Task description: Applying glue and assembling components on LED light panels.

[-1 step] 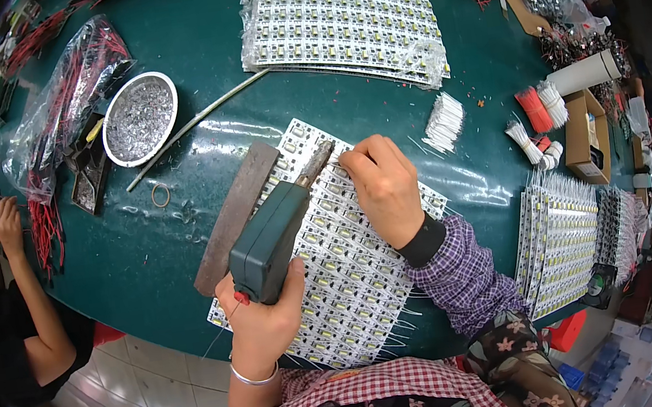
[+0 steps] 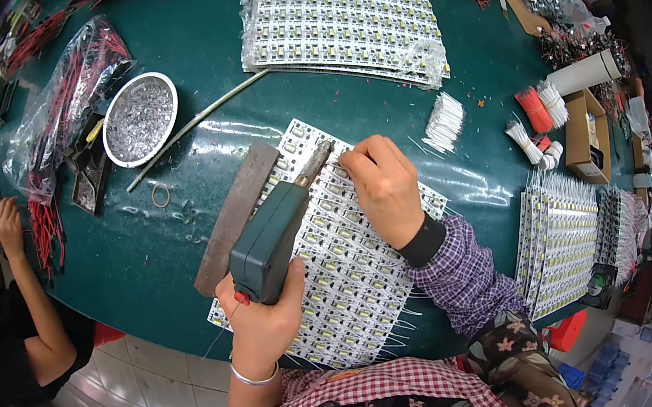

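Observation:
My left hand (image 2: 267,318) is wrapped round a dark green soldering gun (image 2: 269,240). The gun's metal tip points up and right, over the upper part of a white LED circuit-board panel (image 2: 345,283). Beside that tip, my right hand (image 2: 383,188) is closed in a pinch low over the panel. What its fingertips hold is too small to make out. Thin white wires stick out from the panel's right and lower edges. A brown, slightly curved bar (image 2: 237,219) lies along the panel's left side, partly behind the gun.
A stack of LED panels (image 2: 343,20) lies at the back, and wired panels (image 2: 558,247) stand at the right. Loose white wires (image 2: 443,124) are nearer. A white bowl (image 2: 140,119) of silvery bits and a thin rod (image 2: 201,128) lie left. Another person's hands (image 2: 4,229) are at far left.

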Available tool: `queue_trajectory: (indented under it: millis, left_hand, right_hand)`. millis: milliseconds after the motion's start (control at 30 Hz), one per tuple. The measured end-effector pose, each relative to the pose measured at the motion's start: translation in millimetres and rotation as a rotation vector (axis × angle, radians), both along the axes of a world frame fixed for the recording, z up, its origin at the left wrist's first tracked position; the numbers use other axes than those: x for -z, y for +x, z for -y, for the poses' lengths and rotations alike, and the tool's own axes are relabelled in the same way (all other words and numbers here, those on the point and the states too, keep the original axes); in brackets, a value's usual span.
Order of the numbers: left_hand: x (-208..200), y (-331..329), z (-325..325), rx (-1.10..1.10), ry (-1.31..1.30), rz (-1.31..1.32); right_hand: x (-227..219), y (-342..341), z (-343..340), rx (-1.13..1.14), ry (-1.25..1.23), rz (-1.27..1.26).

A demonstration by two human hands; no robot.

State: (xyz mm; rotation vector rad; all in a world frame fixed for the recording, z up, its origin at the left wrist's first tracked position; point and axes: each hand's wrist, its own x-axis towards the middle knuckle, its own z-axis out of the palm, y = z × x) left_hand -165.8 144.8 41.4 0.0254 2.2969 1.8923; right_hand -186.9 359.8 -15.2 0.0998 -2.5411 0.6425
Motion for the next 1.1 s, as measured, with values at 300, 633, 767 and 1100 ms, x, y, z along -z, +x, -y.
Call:
queue_trajectory:
  millis: [300,633,767,1100]
  left_hand:
    - [0.3,1.4,-2.5,-0.039,0.031,0.007]
    - [4.6,-3.8,-3.4,0.034,0.021,-0.082]
    - [5.9,-4.0,-3.0,0.056,0.009,-0.066]
    - [12.6,-6.7,-2.8,0.08,-0.065,-0.044]
  right_hand:
    - [-0.7,-5.7,-7.8,0.035,0.0,-0.071]
    - [2.8,-9.1,-13.9,-0.013,-0.12,-0.032]
    - [4.6,-8.7,-15.3,-0.015,-0.113,-0.028]
    - [3.3,-9.0,-15.7,-0.018,-0.091,-0.015]
